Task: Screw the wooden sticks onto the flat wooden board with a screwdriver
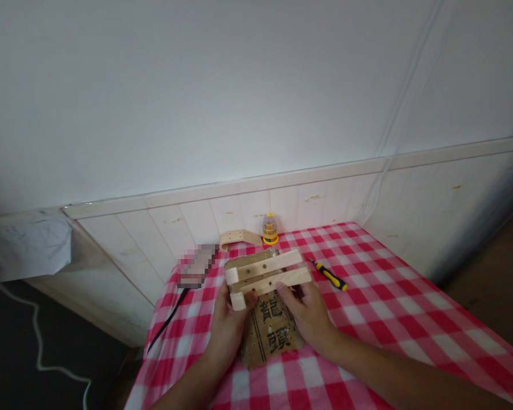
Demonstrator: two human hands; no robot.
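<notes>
Both my hands are at a pale wooden piece of two slats, lying across a brown cardboard sheet [271, 333] printed with dark characters. Screw heads show in the upper slat [277, 262] and one in the lower slat [297, 278]. My left hand [226, 319] is closed around the left end of the lower slat, by its small end block [238, 301]. Closed on the same slat farther right is my right hand [310, 313], its thumb pressed on the near edge. My fingers beneath the wood are partly hidden.
A yellow-and-black screwdriver [336, 279] lies right of the hands on the red checked tablecloth [393, 319]. By the wall stand a yellow-capped container [271, 229] and a bent wooden piece [241, 236]. A pixelated object [199, 266] with a black strap lies left.
</notes>
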